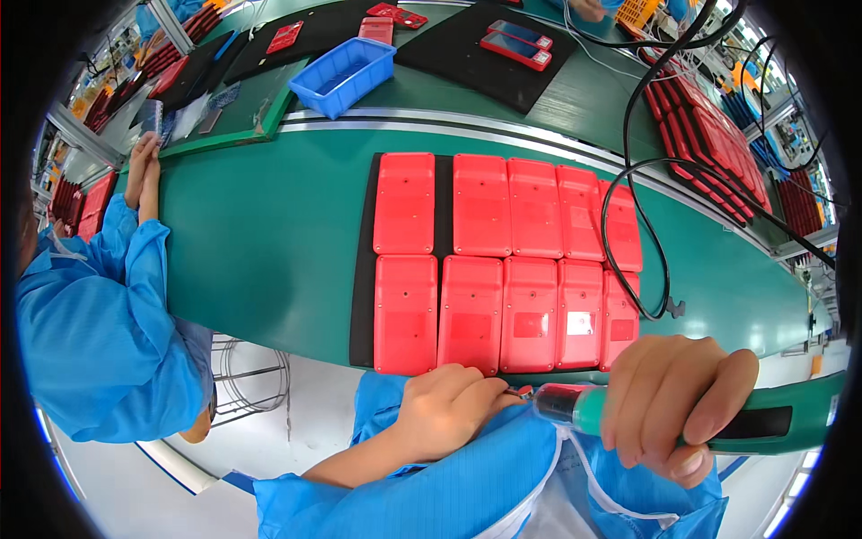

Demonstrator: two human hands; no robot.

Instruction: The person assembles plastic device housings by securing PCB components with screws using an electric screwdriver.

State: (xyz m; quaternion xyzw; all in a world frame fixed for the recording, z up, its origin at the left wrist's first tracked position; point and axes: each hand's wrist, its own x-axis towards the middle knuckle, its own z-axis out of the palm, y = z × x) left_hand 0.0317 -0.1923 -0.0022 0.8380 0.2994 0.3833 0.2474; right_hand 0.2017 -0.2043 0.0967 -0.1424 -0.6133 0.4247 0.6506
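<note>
My right hand (669, 400) is wrapped round a green electric screwdriver (786, 415), which lies nearly level with its dark-red nose pointing left. My left hand (453, 409) is closed, thumb and finger pinched together right at the screwdriver's tip. Something small and reddish shows between those fingertips, too small to name. Just beyond both hands, two rows of red device housings (406, 310) lie on a black mat (363, 269). Small holes mark the housings' upturned faces, and some carry a pale rectangular patch.
A black cable (666, 260) loops over the right-hand housings. Past the metal rail stand a blue bin (343, 79) and two devices with dark screens (516, 47) on black mats. Stacked red housings (709, 135) fill the right. A co-worker in blue (108, 332) sits at left.
</note>
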